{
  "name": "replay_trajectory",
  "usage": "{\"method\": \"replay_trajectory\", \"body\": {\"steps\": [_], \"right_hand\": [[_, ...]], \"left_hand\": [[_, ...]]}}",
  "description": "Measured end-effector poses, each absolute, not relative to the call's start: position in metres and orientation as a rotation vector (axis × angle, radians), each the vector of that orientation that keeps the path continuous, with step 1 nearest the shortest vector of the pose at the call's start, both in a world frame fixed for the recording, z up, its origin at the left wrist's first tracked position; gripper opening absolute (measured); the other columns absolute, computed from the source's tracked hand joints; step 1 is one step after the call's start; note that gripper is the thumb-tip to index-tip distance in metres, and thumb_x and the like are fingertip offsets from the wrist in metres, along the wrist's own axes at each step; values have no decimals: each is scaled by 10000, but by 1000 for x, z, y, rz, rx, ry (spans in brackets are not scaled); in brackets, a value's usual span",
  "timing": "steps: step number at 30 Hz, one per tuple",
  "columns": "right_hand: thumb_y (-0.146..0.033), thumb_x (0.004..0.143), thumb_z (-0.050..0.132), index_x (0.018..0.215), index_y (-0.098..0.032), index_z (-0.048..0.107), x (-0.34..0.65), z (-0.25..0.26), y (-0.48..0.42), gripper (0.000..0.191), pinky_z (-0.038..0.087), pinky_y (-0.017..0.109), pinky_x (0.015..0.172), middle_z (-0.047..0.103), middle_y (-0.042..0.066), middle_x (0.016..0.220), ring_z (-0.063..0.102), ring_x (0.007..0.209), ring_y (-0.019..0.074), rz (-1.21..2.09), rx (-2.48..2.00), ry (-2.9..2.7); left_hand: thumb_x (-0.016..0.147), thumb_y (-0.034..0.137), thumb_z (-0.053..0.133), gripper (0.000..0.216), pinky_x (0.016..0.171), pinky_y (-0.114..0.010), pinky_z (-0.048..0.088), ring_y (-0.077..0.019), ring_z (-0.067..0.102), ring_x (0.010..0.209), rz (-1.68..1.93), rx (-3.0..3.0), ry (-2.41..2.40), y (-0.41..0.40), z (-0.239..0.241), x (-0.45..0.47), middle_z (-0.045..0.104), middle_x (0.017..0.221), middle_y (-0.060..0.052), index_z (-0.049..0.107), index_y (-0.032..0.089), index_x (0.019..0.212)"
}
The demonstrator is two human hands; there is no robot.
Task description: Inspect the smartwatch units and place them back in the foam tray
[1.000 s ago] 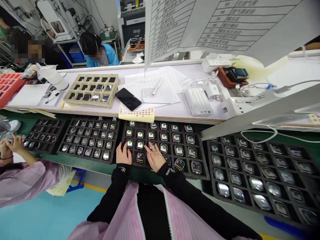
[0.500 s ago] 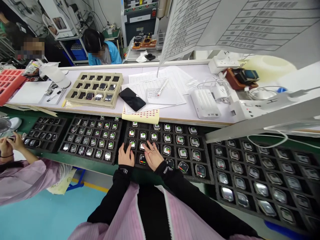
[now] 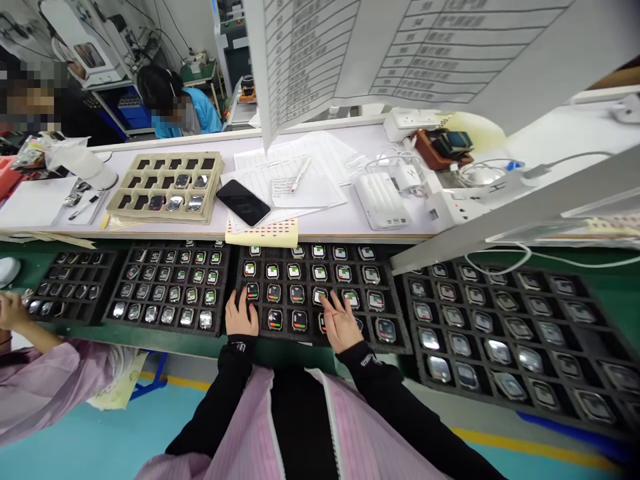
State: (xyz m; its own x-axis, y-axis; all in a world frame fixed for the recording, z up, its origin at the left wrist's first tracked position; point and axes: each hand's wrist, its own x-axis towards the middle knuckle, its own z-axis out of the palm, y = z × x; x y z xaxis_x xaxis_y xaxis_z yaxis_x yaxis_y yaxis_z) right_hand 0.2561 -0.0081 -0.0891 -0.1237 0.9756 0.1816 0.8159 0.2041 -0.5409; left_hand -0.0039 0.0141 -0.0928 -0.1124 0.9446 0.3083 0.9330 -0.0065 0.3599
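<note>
A black tray of small smartwatch bodies with lit screens lies in front of me on the green bench. My left hand rests flat on the tray's near left corner, fingers spread, fingertips beside a watch with a red and green screen. My right hand lies flat over the near middle cells, fingers stretched toward a lit watch. Neither hand holds anything.
More black trays of watches lie to the left and right. On the white shelf behind sit a beige tray, a black phone, papers with a pen and a white box. A co-worker's hand works at far left.
My right hand has slid to the right along the tray's near rows. The left hand stayed at the near left corner. The watch screens near my hands now show red and green.
</note>
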Motion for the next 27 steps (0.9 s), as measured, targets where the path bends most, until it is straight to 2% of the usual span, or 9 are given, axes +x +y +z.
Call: {"method": "replay_trajectory", "body": {"steps": [11,15,20,27], "right_hand": [[-179,980,214,1327,40,490,248,-81,-4,495,239,606,1127,595,179,1269,314,1377,312,360,-1688,-2086],[-175,977,208,1312,13,521,266,-80,-9,495,221,606,1135,580,167,1293,317,1378,303,320,-1749,-1989],[-187,979,184,1261,48,547,293,-86,-17,516,232,625,1117,620,181,1229,372,1342,332,225,-1868,-1850],[-161,959,253,1271,5,557,298,-90,-18,467,217,590,1135,631,167,1220,354,1358,304,234,-1918,-1934]], "left_hand": [[923,288,437,457,1017,-440,428,-301,491,1199,789,2024,2217,17,-92,-3,491,1349,-163,508,155,1355],[928,303,426,459,1012,-437,429,-306,488,1210,803,2007,2221,18,-93,-3,495,1353,-167,505,143,1351],[927,296,420,471,1009,-428,429,-308,497,1202,828,2016,2215,19,-93,-3,507,1340,-177,481,108,1355],[914,277,437,463,1028,-422,411,-300,490,1219,865,2011,2206,20,-94,-4,508,1338,-179,485,103,1341]]}}
